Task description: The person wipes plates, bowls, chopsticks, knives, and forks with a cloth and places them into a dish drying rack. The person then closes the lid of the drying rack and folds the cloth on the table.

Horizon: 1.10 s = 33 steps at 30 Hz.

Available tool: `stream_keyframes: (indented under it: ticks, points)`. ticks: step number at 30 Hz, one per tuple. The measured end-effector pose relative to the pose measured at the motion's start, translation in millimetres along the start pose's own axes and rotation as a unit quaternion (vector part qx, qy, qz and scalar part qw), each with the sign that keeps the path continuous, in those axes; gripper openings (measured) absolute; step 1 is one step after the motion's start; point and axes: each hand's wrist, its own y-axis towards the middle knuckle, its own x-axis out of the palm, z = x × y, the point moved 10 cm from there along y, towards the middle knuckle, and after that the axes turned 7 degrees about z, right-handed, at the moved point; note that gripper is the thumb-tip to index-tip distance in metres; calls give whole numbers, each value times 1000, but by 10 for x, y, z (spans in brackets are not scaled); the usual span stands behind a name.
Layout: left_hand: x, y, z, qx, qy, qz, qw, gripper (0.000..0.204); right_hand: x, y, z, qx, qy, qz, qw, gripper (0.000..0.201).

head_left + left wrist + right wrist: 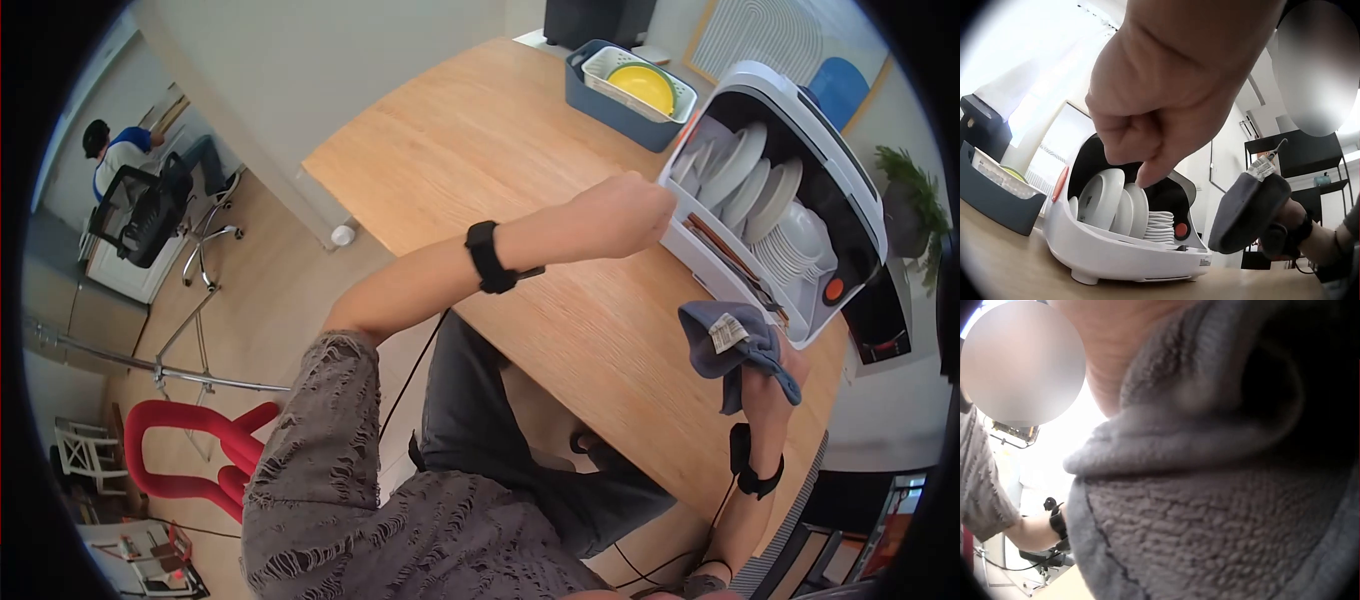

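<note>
My left hand (625,215) has its fingers curled in with nothing visible in them, just in front of a white dish box (690,262) with a raised dark lid. In the left wrist view that hand (1154,100) overlaps the box's plates. White plates (735,165) stand on edge inside, beside a stack of small white dishes (785,250). Brown utensils (725,250) lie along the front compartment. My right hand (770,395) grips a grey-blue cloth (705,340) with a white tag, at the box's near right corner. The folded cloth (1210,531) fills most of the right wrist view.
A dark blue basket (610,115) at the table's back holds a white basket and a yellow bowl (642,88). The wooden table (450,150) extends leftward. A potted plant (905,190) is behind the box. Another person (125,160) sits far left, and a red chair (180,415) stands nearby.
</note>
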Motion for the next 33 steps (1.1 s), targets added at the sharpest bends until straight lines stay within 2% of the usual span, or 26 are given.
stream_keyframes:
  ticks: [1, 2, 5, 7, 8, 9, 10, 11, 13, 14, 15, 17, 18, 19, 20, 21, 23, 24, 25, 26, 27, 28, 29, 30, 31, 33]
  points:
    - [197, 126, -57, -16, 29, -36, 999, 16, -15, -9, 74, 11, -2, 8, 1000, 11]
    - [351, 259, -68, -10, 22, -40, 999, 16, -34, -6, 87, -11, -9, 20, 1000, 12]
    - [657, 523, 62, 17, 50, -41, 998, 23, -52, 2, 379, 11, -18, 24, 999, 14]
    - [944, 580, 360, 9, -71, -178, 981, 36, -70, -5, 598, 29, -44, 19, 998, 20]
    - [1037, 577, 499, 18, -78, -181, 980, 36, -78, -26, 729, 45, -31, 27, 998, 24]
    - [1146, 551, 659, -4, -179, -188, 966, 42, -112, -21, 835, 59, -18, 35, 998, 28]
    - [1238, 509, 801, -28, -277, -194, 941, 48, -91, -24, 981, 110, -9, 2, 994, 36]
    - [1311, 435, 918, -23, -283, -195, 939, 48, -108, -57, 1028, 112, -16, 4, 994, 36]
    - [1295, 345, 1184, 72, -268, -132, 952, 53, -127, -79, 877, 18, -27, 29, 999, 40]
    - [1322, 317, 1190, 98, -275, -89, 952, 52, -123, -61, 730, 2, -21, 6, 1000, 41]
    - [1308, 310, 1187, 100, -280, -93, 950, 52, -207, -42, 677, 7, -26, 7, 1000, 41]
    - [1425, 214, 1080, 67, -287, -209, 933, 51, 1, -92, 774, 79, -57, -174, 980, 39]
    - [1425, 165, 1046, 71, -289, -210, 931, 51, 16, -86, 751, 53, -79, -198, 976, 35]
    - [1519, 51, 1017, 110, -224, -245, 937, 48, -1, -80, 725, 55, -82, -196, 976, 35]
    - [1556, -21, 1027, 148, -155, -276, 937, 44, 51, -86, 603, 19, -76, -223, 972, 36]
    - [1535, 0, 1024, 151, -155, -273, 937, 44, 90, -95, 499, -18, -69, -249, 966, 36]
    - [1586, -6, 1012, 204, -53, -319, 924, 41, 48, -55, 489, -20, -64, -250, 966, 36]
    - [1519, 106, 1016, 206, -53, -317, 924, 41, 28, -47, 484, -21, -55, -253, 966, 36]
    - [1347, 324, 1066, 223, -94, -269, 932, 39, -3, -42, 525, -22, -59, -252, 966, 36]
    - [1195, 526, 1090, 238, -134, -219, 937, 38, -24, -49, 710, 22, -94, -255, 962, 37]
    - [1049, 729, 1111, 282, -82, -105, 950, 38, -39, -67, 871, 68, -128, -257, 955, 38]
    - [906, 889, 1163, 321, -28, 10, 947, 38, -37, -86, 886, 67, -131, -256, 956, 38]
    - [805, 1059, 1205, 325, 29, 72, 943, 37, -30, -129, 902, 58, -154, -265, 950, 38]
    - [707, 1227, 1248, 326, 86, 133, 932, 36, -23, -170, 923, 48, -178, -274, 944, 38]
    - [688, 1377, 1278, 329, 86, 138, 930, 36, -7, -211, 949, 46, -182, -271, 944, 38]
    - [478, 1539, 1331, 339, 137, 302, 881, 36, 15, -283, 957, 33, -170, -231, 957, 34]
